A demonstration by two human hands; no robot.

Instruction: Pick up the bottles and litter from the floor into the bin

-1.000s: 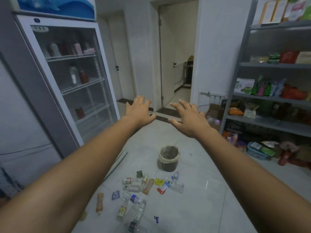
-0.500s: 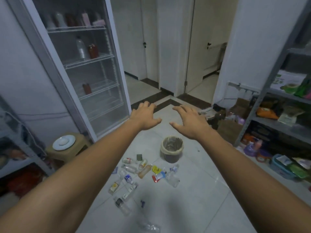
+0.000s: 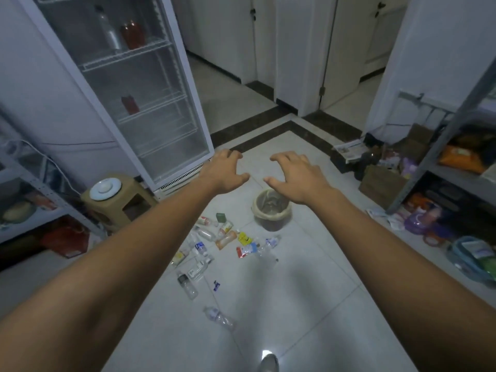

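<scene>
A small round bin (image 3: 271, 212) with a liner stands on the white tiled floor. In front of it and to its left lie several plastic bottles and wrappers, among them an orange bottle (image 3: 226, 239), a yellow wrapper (image 3: 244, 238), a red and blue pouch (image 3: 247, 249) and a clear bottle (image 3: 218, 317) lying nearer to me. Both arms are stretched out high above the floor. My left hand (image 3: 224, 171) and my right hand (image 3: 296, 175) hang empty with curled, spread fingers. The right hand hides part of the bin's rim.
A glass-door fridge (image 3: 134, 84) stands at the left, with a low stool (image 3: 118, 202) carrying a white plate beside it. Metal shelving (image 3: 456, 167) with goods lines the right wall, with boxes and bags (image 3: 381, 181) on the floor. Doorways open behind.
The view has tilted down and moved forward, so more floor and litter show. Both hands stay outstretched and their fingers have curled a little.
</scene>
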